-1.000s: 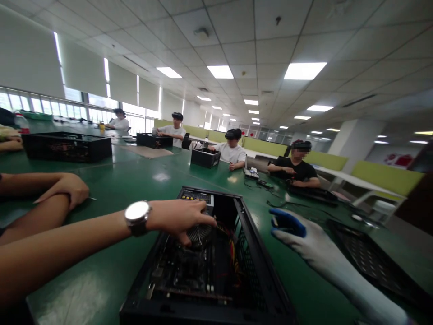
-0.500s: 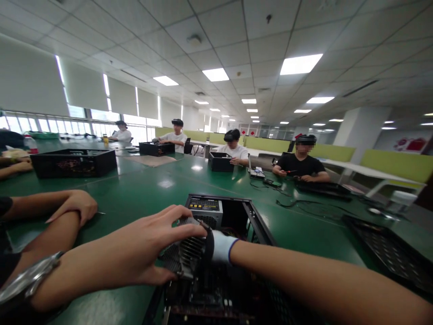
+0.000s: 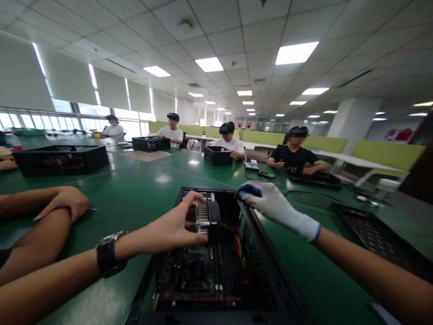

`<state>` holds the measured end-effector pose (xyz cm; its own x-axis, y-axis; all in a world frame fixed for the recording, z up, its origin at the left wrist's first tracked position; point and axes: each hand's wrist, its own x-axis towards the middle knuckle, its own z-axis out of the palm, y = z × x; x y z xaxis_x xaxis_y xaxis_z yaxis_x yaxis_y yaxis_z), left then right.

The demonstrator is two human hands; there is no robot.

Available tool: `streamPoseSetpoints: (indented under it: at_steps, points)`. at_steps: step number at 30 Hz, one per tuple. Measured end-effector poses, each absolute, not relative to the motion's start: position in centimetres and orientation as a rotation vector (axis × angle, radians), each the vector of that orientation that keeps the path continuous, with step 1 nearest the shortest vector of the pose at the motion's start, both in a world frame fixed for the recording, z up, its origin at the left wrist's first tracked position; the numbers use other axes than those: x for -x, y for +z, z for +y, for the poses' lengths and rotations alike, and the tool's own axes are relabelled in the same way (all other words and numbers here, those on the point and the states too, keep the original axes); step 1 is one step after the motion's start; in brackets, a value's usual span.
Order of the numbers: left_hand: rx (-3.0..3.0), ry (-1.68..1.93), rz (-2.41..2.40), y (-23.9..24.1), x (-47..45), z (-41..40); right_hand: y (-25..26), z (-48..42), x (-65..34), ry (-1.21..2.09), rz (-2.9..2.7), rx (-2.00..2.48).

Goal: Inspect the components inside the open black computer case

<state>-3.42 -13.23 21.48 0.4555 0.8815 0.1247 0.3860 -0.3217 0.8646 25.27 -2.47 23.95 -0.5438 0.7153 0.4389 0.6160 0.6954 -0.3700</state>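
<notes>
An open black computer case (image 3: 267, 275) lies on the green table (image 3: 135, 189) in front of me, its circuit board and coloured wires exposed. My left hand (image 3: 172, 228), bare with a dark wristwatch, grips a finned heatsink with a black fan (image 3: 207, 217) and holds it tilted on edge above the board. My right hand (image 3: 272, 205), in a white glove with blue fingertips, hovers over the case's far right rim; whether it touches the rim is unclear, and it holds nothing.
A neighbour's crossed forearms (image 3: 50, 212) rest on the table at my left. A black perforated panel (image 3: 372, 234) lies at right. Other black cases (image 3: 61, 159) stand further along. Several people sit at the far side, with cables (image 3: 304, 196) in front of them.
My left hand has lifted the heatsink fan off the board and turned it upright. My right hand has withdrawn from inside the case and now sits over the right rim.
</notes>
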Motion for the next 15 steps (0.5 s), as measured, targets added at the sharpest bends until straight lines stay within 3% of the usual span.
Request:
streamPoseSetpoints:
  at_steps: [3,6,9,15]
  points:
    - [-2.162,0.564,1.410,21.9,4.5,-12.4,23.0,-4.1,-28.7,0.545,-1.975,1.095]
    - [-2.528,0.611,1.707,23.0,5.4,-13.5,20.2,-6.4,-31.3,0.690,-1.844,1.146]
    - [-2.591,0.537,1.624,23.6,4.9,-15.4,16.8,-9.2,-33.2,0.755,-1.650,1.194]
    - [-3.029,-0.088,1.241,21.2,2.4,-13.3,9.6,-14.1,-35.0,0.748,-1.293,1.308]
